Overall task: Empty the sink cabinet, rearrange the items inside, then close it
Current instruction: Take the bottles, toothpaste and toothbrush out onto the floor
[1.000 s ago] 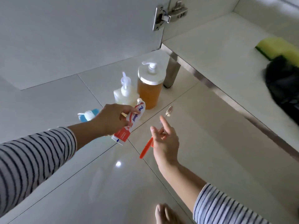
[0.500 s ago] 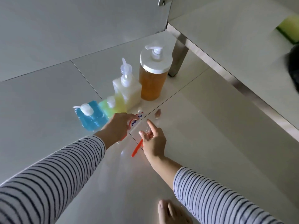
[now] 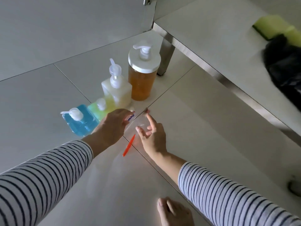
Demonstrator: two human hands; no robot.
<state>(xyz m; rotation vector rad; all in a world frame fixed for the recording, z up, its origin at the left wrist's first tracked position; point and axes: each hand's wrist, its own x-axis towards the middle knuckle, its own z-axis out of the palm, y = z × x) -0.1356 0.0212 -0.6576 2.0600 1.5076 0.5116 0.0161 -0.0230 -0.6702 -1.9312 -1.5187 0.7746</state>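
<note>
At lower centre we see bare floor tiles (image 3: 105,185) with open room. Mid-frame, our left hand (image 3: 112,126) is clamped on the toothpaste tube (image 3: 131,117), low over the tiles; our right hand (image 3: 152,136) pinches the orange toothbrush (image 3: 128,145), forefinger extended. Beyond stand four soap bottles (image 3: 114,95) in a row, then the cabinet edge (image 3: 211,69) at upper right.

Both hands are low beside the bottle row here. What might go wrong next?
The left hand, setting the toothpaste tube down, could nudge the green bottle or the blue bottle close beside it. The toothbrush in the right hand seems loosely held and might slip.
</note>
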